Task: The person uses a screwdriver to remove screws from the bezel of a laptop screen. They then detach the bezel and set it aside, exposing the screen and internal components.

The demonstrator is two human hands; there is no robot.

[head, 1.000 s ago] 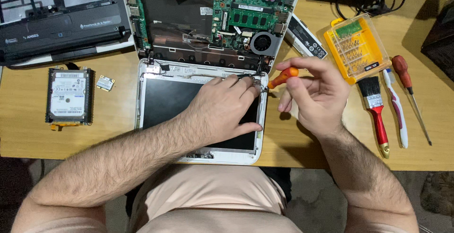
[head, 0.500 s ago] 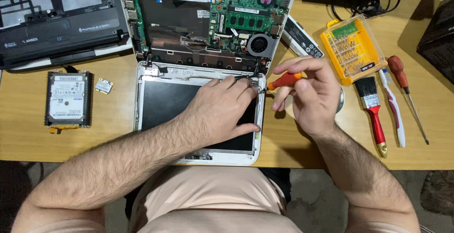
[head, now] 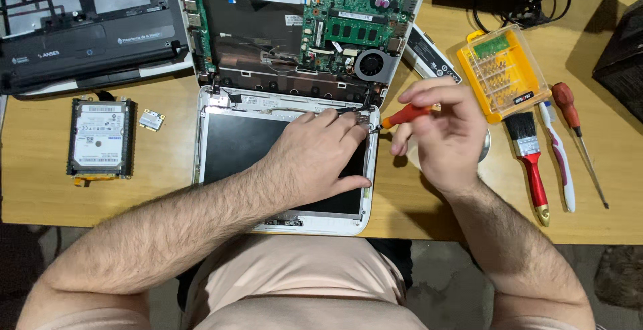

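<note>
Wooden desk [head: 167, 189] with a small white laptop [head: 284, 162] pulled apart on it, screen half lying flat nearest the person and the opened base [head: 301, 22] folded away, green board and little round fan [head: 372, 64] facing up. Left hand [head: 315, 162] is spread flat over the dark screen [head: 234, 149], fingers fairly wide, fingertips up by the right hinge corner, so it looks like it's pinning the lid down so nothing shifts while the screw gets worked. Right hand [head: 445, 136] is curled around an orange-handled screwdriver [head: 405, 115], pinched between thumb and fingers, the tip pointing left right at that hinge corner of the white bezel. Can't tell if the tip is actually seated in a screw, too small.

Everything else is parked out of the way but within reach: yellow bit case [head: 502, 72] with its lid open just right of the working hand, then a red-handled brush [head: 532, 162], a white pen-like tool [head: 559, 162] and a second red screwdriver [head: 576, 129] lined up beside it. Off to the left the removed hard drive [head: 99, 137] and a small wireless card [head: 152, 120] sit apart from the laptop, with the black keyboard cover [head: 87, 28] lying behind them
</note>
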